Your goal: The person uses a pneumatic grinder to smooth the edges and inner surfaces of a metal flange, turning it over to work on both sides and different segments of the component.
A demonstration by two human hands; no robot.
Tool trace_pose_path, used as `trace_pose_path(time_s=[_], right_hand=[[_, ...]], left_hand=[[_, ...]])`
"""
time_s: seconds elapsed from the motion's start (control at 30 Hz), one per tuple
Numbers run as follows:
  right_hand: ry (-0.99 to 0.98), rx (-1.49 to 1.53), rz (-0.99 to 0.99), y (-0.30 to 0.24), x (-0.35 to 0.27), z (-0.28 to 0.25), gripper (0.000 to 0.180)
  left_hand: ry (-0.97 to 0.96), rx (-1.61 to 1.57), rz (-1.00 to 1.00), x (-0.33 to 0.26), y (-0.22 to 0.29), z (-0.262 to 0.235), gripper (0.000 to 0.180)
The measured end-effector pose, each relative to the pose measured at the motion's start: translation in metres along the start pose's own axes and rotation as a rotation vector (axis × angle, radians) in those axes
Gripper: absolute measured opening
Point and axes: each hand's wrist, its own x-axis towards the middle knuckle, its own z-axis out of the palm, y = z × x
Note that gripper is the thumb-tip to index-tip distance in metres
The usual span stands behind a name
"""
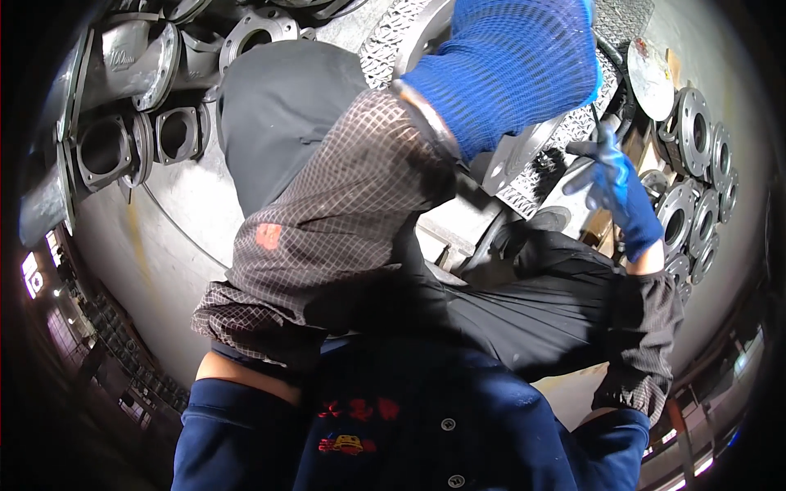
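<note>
My left hand, in a blue knitted glove, is raised close in front of me at the top centre. Its fingers are hidden, so I cannot see what they hold, if anything. Beneath it, partly covered, lies a pale metal ring-shaped part beside a patterned metal plate. My right hand, in a blue glove with grey fingertips, is to the right with fingers stretched apart and nothing visible in them. Left of its fingertips is a dark, bristly patch on the patterned metal.
Grey flanged pipe fittings and square-flanged parts crowd the left. Round flanges are stacked at the right. A black hose runs near a pale round disc. My knees in dark trousers flank the work.
</note>
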Motion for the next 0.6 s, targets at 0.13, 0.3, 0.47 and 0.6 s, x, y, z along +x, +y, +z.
trace_pose_path(time_s=[0.13, 0.3, 0.47, 0.6], right_hand=[[0.057, -0.203, -0.038, -0.012, -0.041, -0.006, 0.069], [0.188, -0.173, -0.19, -0.004, -0.058, 0.01, 0.033], [0.343, -0.315, -0.517, 0.013, -0.048, 0.024, 0.03], [0.394, -0.665, -0.567, 0.004, -0.049, 0.025, 0.032]], left_hand=[[0.008, -0.008, -0.047, 0.01, 0.006, -0.003, 0.018], [-0.001, 0.014, -0.088, 0.015, 0.011, -0.006, 0.017], [-0.021, 0.042, -0.119, 0.019, 0.016, -0.008, 0.016], [0.006, -0.007, -0.196, 0.023, 0.025, -0.012, 0.016]])
